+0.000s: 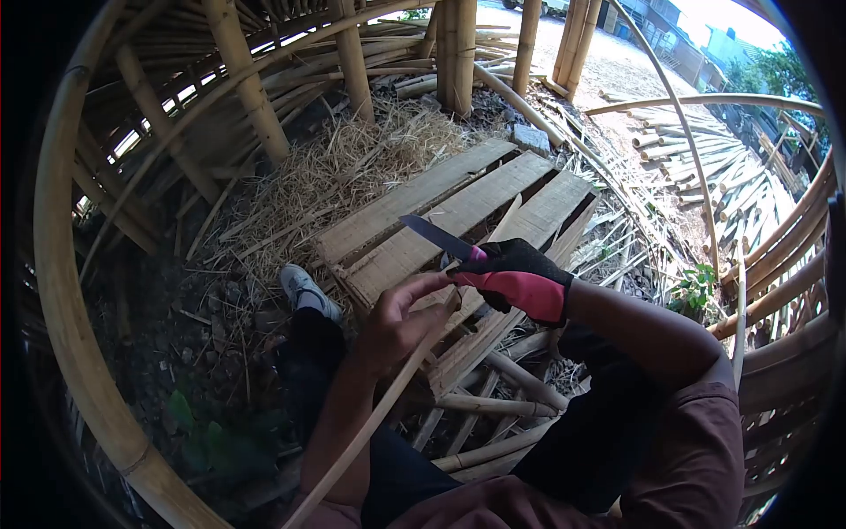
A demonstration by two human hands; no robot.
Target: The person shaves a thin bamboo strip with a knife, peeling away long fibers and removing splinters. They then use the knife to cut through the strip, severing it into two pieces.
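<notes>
- A long, narrow, pale tan bamboo strip [381, 413] slants up from the bottom edge of the view, along the left forearm, to its upper end above the near part of the table.
- The bare left hand [410, 319] grasps the strip near that end, its fingers curled around it.
- The right hand [515, 275], in a black and pink work glove, is clenched on the handle of a knife with a dark, flat, pointed blade [434, 235] angled up to the left, over the table; whether its edge touches the strip is hard to tell, as the fingers hide that spot.
- Beneath both hands stands a low, slatted table of rough brown wooden planks [397, 266].
- A white sneaker [308, 292] rests on the ground just left of the table.
- Dry yellow straw shavings [352, 172] lie heaped beyond the sneaker.
- A pale grey rectangular block [530, 139] sits just past the table's far end.
- Thick upright bamboo poles [456, 57] stand farther back.
</notes>
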